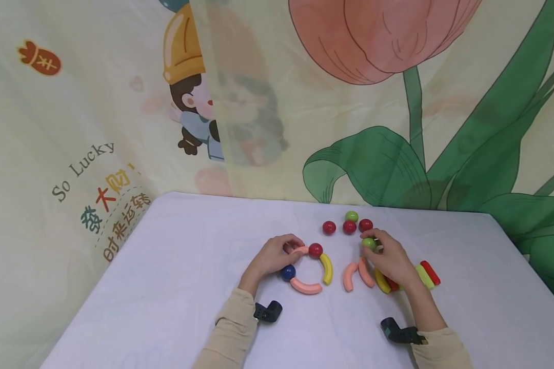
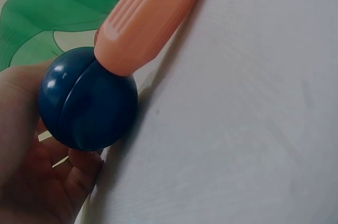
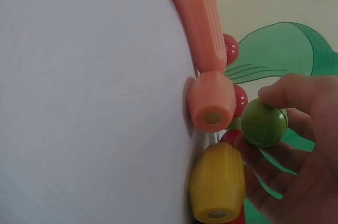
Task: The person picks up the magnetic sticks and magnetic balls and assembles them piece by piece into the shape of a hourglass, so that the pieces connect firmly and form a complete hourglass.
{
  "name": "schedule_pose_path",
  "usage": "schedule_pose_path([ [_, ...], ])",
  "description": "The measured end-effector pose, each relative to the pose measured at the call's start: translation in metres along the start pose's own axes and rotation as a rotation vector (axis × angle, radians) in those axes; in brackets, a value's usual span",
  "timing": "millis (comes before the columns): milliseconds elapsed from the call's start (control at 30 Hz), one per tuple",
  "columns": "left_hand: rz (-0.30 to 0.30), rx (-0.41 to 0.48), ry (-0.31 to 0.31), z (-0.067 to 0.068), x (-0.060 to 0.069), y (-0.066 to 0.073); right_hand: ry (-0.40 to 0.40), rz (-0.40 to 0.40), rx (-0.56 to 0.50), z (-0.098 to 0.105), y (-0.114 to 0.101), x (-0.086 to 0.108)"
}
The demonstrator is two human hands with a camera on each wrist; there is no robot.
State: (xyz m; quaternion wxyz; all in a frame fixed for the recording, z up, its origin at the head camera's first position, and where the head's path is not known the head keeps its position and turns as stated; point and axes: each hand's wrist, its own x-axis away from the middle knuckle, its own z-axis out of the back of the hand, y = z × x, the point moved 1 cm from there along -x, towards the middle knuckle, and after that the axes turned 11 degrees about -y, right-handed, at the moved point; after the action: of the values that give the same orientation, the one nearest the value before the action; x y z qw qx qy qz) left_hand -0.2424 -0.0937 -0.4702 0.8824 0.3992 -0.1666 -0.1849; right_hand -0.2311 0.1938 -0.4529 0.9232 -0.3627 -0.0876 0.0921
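On the white table a ring of curved sticks and balls lies before the left hand [image 1: 274, 256]. That hand pinches a pink curved stick [image 1: 301, 250] at the ring's upper left, between a red ball [image 1: 315, 250] and a blue ball [image 1: 288, 272]. A yellow curved stick [image 1: 327, 269] and another pink curved stick [image 1: 306, 286] form the right and lower sides. The right hand [image 1: 390, 259] holds a green ball [image 3: 264, 122] between thumb and fingers, above two loose pink sticks [image 1: 349, 277] and a yellow one [image 3: 217, 183]. The left wrist view shows the blue ball [image 2: 88, 100] beside the palm.
Behind the right hand sit several red balls [image 1: 349, 227] and one green ball [image 1: 351, 216]. Red [image 1: 430, 272] and yellow-green [image 1: 424, 277] pieces lie right of the right wrist, partly hidden by it. A printed curtain [image 1: 258, 102] hangs along the table's back edge.
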Motion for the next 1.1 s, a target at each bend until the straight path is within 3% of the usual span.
schedule_pose_path([
  [267,0.013,0.005,0.003,0.001,0.002,0.004,-0.038,0.073,0.035,-0.003,-0.013,0.007],
  [700,0.020,0.002,-0.020,0.004,0.003,0.011,-0.099,0.079,0.023,-0.009,-0.016,0.014],
  [900,-0.057,-0.008,0.006,0.012,0.007,0.023,-0.127,0.119,0.032,-0.014,-0.023,0.016],
  [1000,-0.089,-0.043,-0.054,0.016,0.012,0.034,-0.128,0.156,0.050,-0.016,-0.027,0.017],
  [1100,-0.086,-0.109,-0.188,0.016,0.016,0.046,-0.135,0.198,0.063,-0.017,-0.031,0.018],
])
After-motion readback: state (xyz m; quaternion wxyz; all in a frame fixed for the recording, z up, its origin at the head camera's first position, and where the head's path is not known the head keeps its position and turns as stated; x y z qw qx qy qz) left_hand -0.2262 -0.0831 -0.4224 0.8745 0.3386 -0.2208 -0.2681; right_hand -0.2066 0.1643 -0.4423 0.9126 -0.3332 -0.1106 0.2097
